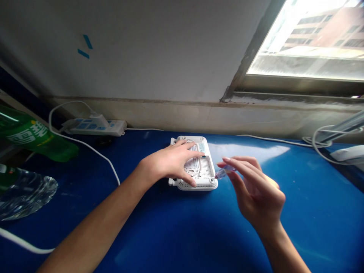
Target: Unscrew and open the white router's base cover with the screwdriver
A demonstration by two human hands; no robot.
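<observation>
A white router point(209, 167) lies flat on the blue table, its vented underside with a label and round corner feet facing up. My left hand point(173, 159) rests across it from the left, fingers spread over the vents and thumb near the front edge. Between the thumb and fingers of my right hand point(256, 189) is a small clear purplish tool point(225, 171), pinched and tilted. Its lower end is at the router's near right corner, beside a round foot; whether it touches is unclear. The tool's exact kind is hard to make out.
A white power strip point(113, 127) with a plugged-in adapter sits against the wall at back left. A green bottle point(36, 136) and a clear bottle point(28, 193) lie at left. White cables point(93, 146) cross the blue table point(170, 235). A grey stand point(344, 127) is at far right.
</observation>
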